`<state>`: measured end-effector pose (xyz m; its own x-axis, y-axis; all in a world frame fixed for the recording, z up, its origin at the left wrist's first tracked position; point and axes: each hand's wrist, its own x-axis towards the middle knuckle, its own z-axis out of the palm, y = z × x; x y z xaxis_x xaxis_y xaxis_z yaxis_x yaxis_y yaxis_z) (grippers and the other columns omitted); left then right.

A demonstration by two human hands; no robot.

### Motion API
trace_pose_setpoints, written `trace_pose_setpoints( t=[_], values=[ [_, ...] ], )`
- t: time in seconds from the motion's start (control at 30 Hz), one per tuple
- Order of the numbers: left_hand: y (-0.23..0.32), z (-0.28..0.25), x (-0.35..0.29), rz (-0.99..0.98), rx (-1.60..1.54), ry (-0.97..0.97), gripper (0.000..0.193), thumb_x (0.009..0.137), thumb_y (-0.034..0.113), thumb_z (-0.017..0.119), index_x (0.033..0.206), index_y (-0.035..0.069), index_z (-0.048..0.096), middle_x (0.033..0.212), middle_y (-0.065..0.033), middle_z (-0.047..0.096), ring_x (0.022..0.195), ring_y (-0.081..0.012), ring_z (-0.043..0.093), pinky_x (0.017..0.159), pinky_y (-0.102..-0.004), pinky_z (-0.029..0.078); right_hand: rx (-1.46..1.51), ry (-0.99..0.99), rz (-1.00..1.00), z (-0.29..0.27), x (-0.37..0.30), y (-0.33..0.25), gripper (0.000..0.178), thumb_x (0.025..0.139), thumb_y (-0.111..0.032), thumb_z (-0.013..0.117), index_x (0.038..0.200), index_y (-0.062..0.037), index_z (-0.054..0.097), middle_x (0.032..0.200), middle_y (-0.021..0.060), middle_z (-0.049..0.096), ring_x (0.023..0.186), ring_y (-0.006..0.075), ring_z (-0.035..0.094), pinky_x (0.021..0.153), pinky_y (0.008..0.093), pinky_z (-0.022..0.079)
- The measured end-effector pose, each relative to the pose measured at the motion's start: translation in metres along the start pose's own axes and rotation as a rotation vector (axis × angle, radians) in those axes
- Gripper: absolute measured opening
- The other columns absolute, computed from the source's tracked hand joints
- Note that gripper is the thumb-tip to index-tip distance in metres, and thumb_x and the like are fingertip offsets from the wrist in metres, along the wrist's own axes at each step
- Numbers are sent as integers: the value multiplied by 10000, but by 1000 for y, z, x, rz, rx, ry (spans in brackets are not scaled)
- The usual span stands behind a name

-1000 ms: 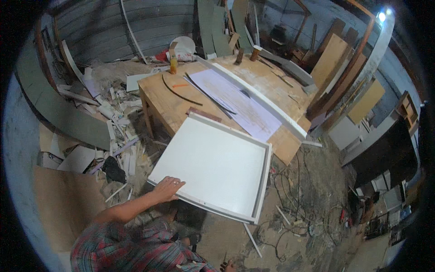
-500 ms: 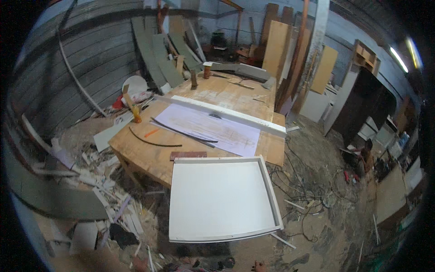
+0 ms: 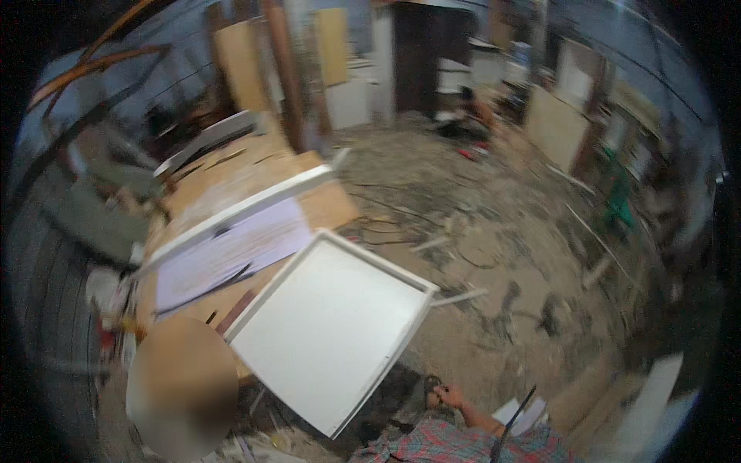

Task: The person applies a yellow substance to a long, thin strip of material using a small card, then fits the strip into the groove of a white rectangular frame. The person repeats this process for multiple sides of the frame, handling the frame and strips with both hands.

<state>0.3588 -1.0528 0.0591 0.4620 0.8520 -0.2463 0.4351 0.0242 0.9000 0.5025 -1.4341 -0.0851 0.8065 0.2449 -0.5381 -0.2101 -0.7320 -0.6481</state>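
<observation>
A white shallow tray-like panel (image 3: 332, 332) with a raised rim overhangs the near edge of the wooden worktable (image 3: 336, 202). My right hand (image 3: 446, 395) is low in view, beside the panel's near right edge and apart from it. Its fingers look curled against something small and dark that I cannot make out. The forearm comes from a plaid sleeve (image 3: 440, 444), and a thin dark strip (image 3: 513, 420) crosses near it. No part of my left hand shows. A smeared round patch covers the area left of the panel.
Across the table lie a long white bar (image 3: 247, 207), a lilac sheet (image 3: 266, 239) and a dark red block (image 3: 235, 311). Cables and white offcuts (image 3: 459, 297) litter the dusty floor. Boards (image 3: 556, 127) and a dark cabinet (image 3: 417, 65) stand along the back.
My view has swung right, so table and panel now sit further left and tilted. My right hand and forearm show more fully; before, only a little hand showed at the lower edge.
</observation>
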Motion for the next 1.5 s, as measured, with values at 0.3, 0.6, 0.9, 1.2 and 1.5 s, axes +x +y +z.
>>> trace_pose_setpoints(
  t=[0.3, 0.6, 0.9, 1.2, 1.5],
  values=[
    [75, 53, 14, 237, 74, -17, 388, 902, 161, 572, 1244, 9, 470, 1092, -133, 490, 882, -253, 406, 699, -377, 387, 336, 219, 563, -49, -95, 95, 451, 913, -430, 554, 831, -8, 688, 766, 120, 679, 701, 221, 653, 684, 393, 522],
    [163, 104, -29, 243, -38, 33, 249, 953, 100, 506, 1184, 9, 513, 995, -90, 518, 737, -194, 426, 573, -336, 408, -268, 196, 215, -82, -68, 231, 401, 972, -410, 473, 969, -83, 705, 841, 101, 704, 661, 235, 644, 669, 399, 532],
    [99, 255, -6, 758, 408, -184, 200, 804, 123, 633, 921, -38, 606, 902, -191, 564, 844, -342, 541, 790, -441, 446, 433, 516, 375, -166, 5, 280, 395, 913, -356, 598, 1040, 9, 678, 731, 93, 662, 615, 160, 618, 525, 340, 495],
    [112, 204, -51, 706, 311, -61, 196, 780, 117, 667, 941, 9, 633, 916, -152, 588, 851, -297, 591, 736, -375, 493, 422, 182, 578, -169, 17, 328, 405, 949, -365, 544, 934, 15, 684, 753, 118, 665, 591, 189, 616, 574, 350, 521],
    [101, 180, -63, 532, 232, 54, 214, 833, 164, 664, 995, 26, 650, 993, -158, 612, 902, -292, 624, 786, -367, 521, 329, -25, 436, -187, 26, 215, 450, 954, -431, 497, 916, 6, 598, 667, 123, 626, 574, 246, 601, 531, 373, 505]
  ],
)
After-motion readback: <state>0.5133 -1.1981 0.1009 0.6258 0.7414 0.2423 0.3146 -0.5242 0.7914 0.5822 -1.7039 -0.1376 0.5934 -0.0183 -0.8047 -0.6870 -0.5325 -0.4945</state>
